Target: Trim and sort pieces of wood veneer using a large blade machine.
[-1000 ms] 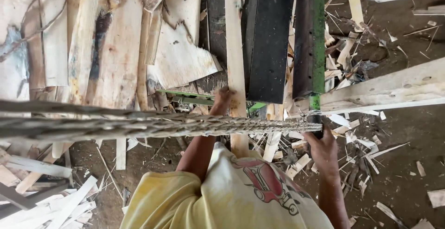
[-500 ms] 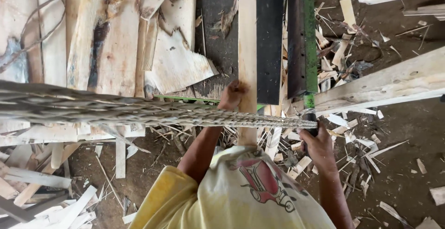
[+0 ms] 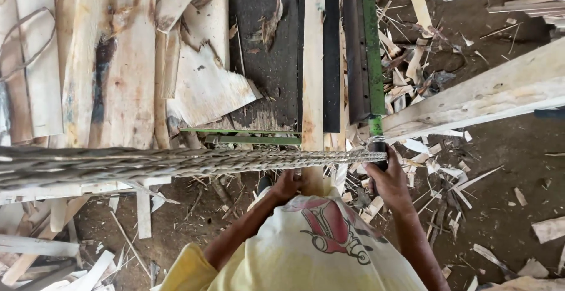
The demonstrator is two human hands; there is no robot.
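Since the earlier frame the pale plank has slid farther up the dark bed, and my left hand has followed it toward the near edge. I see that hand curled against the plank's near end, fingers bent round it, though I cannot tell how firmly it grips. My right hand is closed around the dark handle at the near end of the green rail, which runs along the bed's right edge. The plank lies lengthwise on the bed, just left of that rail, its far end running out of view at the top. A taut twisted rope crosses in front of me, from the left edge over to the handle. I judge the plank to be well along its travel, with most of its length already on the bed and only the short near end left by my hand; whether a cut is being made I cannot tell. Rough slabs lie stacked left of the bed, and offcuts litter the dirt floor on the right
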